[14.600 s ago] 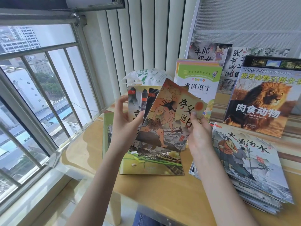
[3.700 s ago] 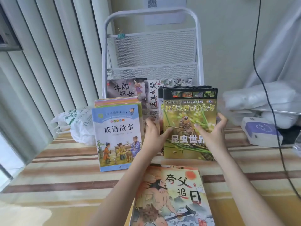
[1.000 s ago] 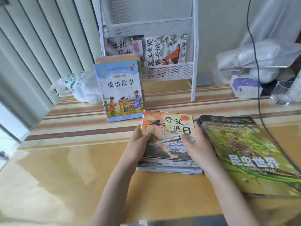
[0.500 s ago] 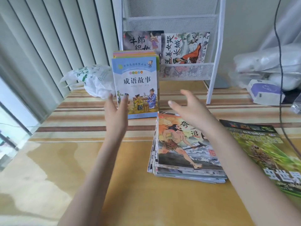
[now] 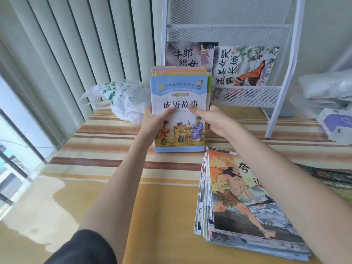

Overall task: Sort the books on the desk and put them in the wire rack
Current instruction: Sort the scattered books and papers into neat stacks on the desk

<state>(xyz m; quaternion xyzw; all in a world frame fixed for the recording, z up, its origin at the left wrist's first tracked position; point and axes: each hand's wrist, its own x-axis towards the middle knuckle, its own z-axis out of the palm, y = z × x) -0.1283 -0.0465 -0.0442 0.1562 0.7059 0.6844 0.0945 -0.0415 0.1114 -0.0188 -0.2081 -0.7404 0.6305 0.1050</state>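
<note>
A stack of blue-covered storybooks [image 5: 180, 92] stands upright on the desk, leaning against the white wire rack [image 5: 277, 77]. My left hand [image 5: 154, 121] grips its left edge with the thumb across the cover. My right hand [image 5: 211, 119] grips its right edge, thumb on the cover too. Two picture books [image 5: 243, 65] stand in the rack's bottom shelf. A flat pile of thin picture books [image 5: 238, 202] lies at the near right, partly under my right forearm. The green insect book [image 5: 339, 185] lies at the far right edge.
A white plastic bag [image 5: 125, 98] lies left of the upright stack. A white and purple box [image 5: 337, 124] and wrapped bundles [image 5: 327, 88] sit at the right. Vertical blinds and a window run along the left. The striped desk [image 5: 106, 149] extends to the left.
Both hands have left the flat pile, reached forward and taken hold of the upright blue stack by its two sides. The view has shifted closer to the rack.
</note>
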